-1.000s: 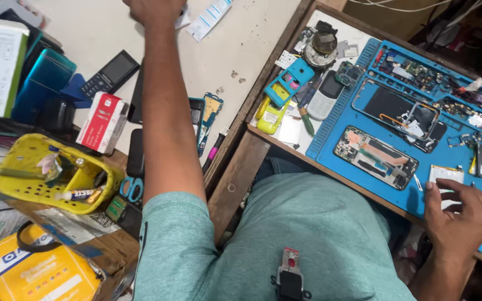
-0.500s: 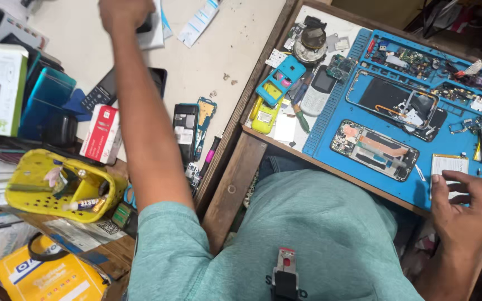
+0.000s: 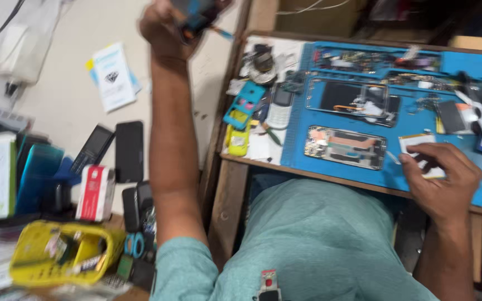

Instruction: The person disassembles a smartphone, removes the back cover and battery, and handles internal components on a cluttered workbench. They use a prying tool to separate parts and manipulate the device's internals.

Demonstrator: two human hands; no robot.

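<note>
My left hand (image 3: 165, 25) is stretched far out over the pale side counter (image 3: 57, 100), closed around a dark object with a blue part (image 3: 196, 15); it is blurred and I cannot tell what it is. My right hand (image 3: 442, 178) rests near the front edge of the blue work mat (image 3: 341, 173), its fingertips on a small white card (image 3: 419, 147). Two opened phones lie on the mat: one (image 3: 346, 147) just left of my right hand, another (image 3: 352, 100) behind it.
A cyan phone (image 3: 244, 105), a yellow phone (image 3: 237, 139) and a grey keypad phone (image 3: 279, 108) lie on the bench's left end. On the counter: black phones (image 3: 128, 150), a red-and-white box (image 3: 96, 192), a yellow basket (image 3: 57, 253), a leaflet (image 3: 111, 75).
My left hand has swung right, toward the bench, and now holds a dark object. The view has moved in closer. My right hand stays on the mat near the white card.
</note>
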